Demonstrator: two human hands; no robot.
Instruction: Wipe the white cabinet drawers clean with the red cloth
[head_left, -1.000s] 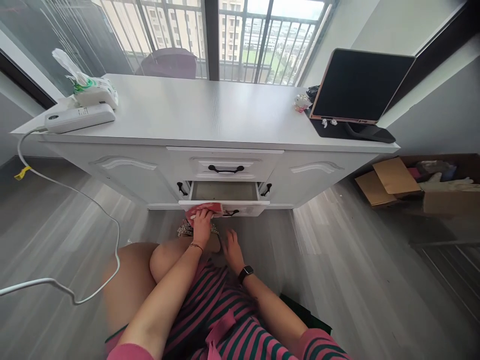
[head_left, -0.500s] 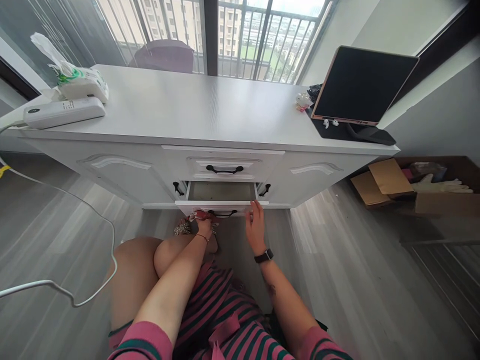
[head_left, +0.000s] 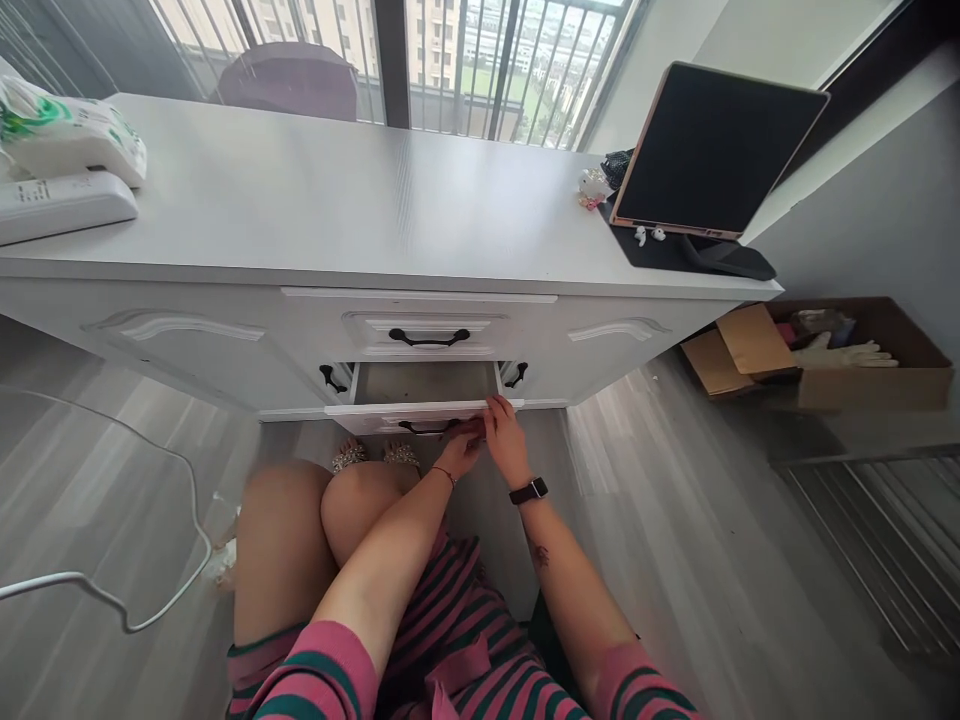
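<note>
The lower middle drawer (head_left: 420, 383) of the white cabinet is pulled partway out, and its bare bottom shows. My left hand (head_left: 459, 455) is closed on a reddish cloth (head_left: 471, 427), mostly hidden by the fingers, against the drawer front near the right end of its black handle (head_left: 424, 428). Just beside it, my right hand (head_left: 505, 440) wears a dark watch (head_left: 529, 490). Its fingers hook over the top edge of the drawer front (head_left: 382, 410) near the right corner, with the thumb on the outer face. The two hands nearly touch.
Above is a closed drawer with a black handle (head_left: 429, 338). On the cabinet top (head_left: 300, 190) stand a tablet (head_left: 720, 150) on a stand, a tissue pack (head_left: 75, 135) and a white power strip (head_left: 67, 205). A cardboard box (head_left: 870, 385) and a metal rack (head_left: 862, 530) are at right. A white cable (head_left: 187, 470) crosses the floor.
My left hand has moved right along the drawer front with the reddish cloth, from the handle's left end to beside my right hand. My right fingers have closed over the drawer's edge.
</note>
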